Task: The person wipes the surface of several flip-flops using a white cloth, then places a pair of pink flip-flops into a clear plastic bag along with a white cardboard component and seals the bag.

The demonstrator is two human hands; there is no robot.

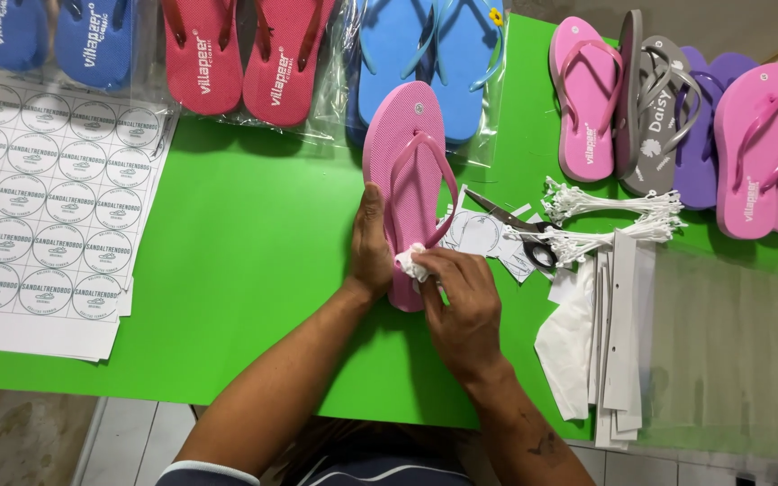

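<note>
Left hand (371, 247) flat against pink sandal (404, 162) edge, bracing it on green table (245, 234). Right hand (461, 306) pinches white cloth (411, 264) tight, pressed onto heel. Scissors (520, 229) near.

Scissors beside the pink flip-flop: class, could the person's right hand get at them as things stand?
Probably yes. The scissors lie in the open on paper tags just right of the right hand, with nothing between. But its fingers pinch a white cloth against the pink flip-flop.
</note>
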